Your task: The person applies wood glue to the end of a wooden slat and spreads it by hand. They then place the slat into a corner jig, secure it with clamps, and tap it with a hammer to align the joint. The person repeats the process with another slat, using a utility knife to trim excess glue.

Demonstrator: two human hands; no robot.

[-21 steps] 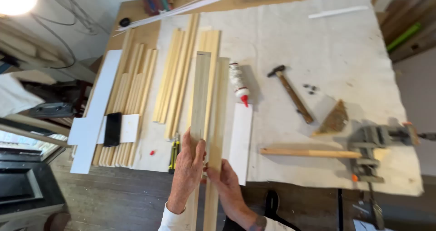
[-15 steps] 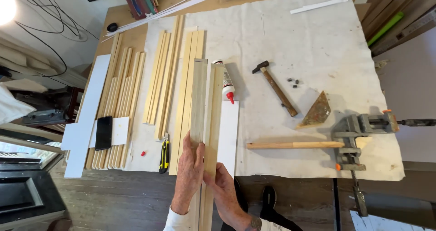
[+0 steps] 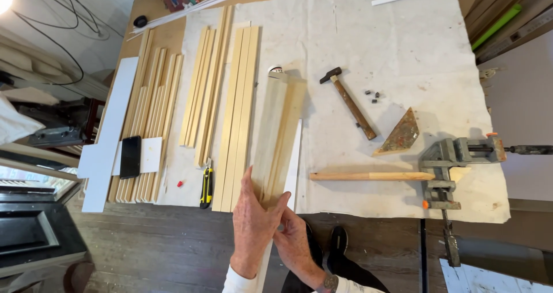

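Head view: at the near edge of the worktop (image 3: 368,51), which is covered by a pale sheet, the left hand (image 3: 253,224) lies flat with thumb and fingers closed on the near end of a long moulded wooden strip (image 3: 276,137). The right hand (image 3: 296,244) sits just beneath and beside it, fingers curled around the same end. The strip runs away from the near edge toward the middle, overhanging the edge at the hands. To its left lie flat pale slats (image 3: 237,109), with a yellow utility knife (image 3: 206,186) near the edge. To its right are a hammer (image 3: 351,104), a wooden dowel (image 3: 371,176) and a grey vise (image 3: 446,163).
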